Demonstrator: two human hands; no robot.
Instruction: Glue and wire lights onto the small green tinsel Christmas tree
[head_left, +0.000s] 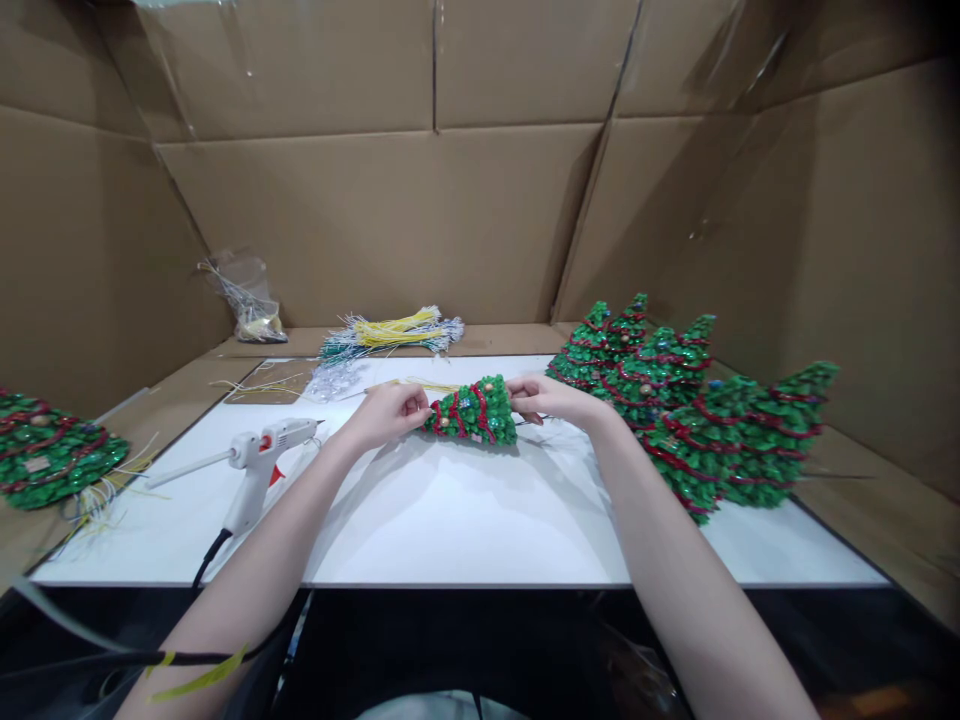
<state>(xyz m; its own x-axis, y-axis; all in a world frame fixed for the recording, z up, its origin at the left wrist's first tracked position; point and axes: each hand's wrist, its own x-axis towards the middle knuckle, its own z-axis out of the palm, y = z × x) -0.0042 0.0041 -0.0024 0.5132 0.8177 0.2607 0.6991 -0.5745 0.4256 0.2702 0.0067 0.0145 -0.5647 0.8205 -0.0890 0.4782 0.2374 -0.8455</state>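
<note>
Miniature Christmas tree [469, 420] lies on its side near the middle of the white board [465, 540], its tip toward nine o'clock and its broad base toward three. The left hand [394, 410] pinches the tip between fingertips drawn close together; the right hand [551, 397] has its fingers at the base, partly hidden, so I cannot tell how tightly they close or on what. The tree looks light and fairly stiff, its bumpy green surface probably giving good purchase despite the shine, though the red garland [482, 402] might snag or loosen under pressure. The broad rim of the base seems the surest hold, with the narrow tip better only steadied. No writing or brand is readable on it, nor on the glue gun [259, 480] between eight and nine o'clock from it, the clear bag [251, 290] at ten, or the similar trees [667, 400] at three.
</note>
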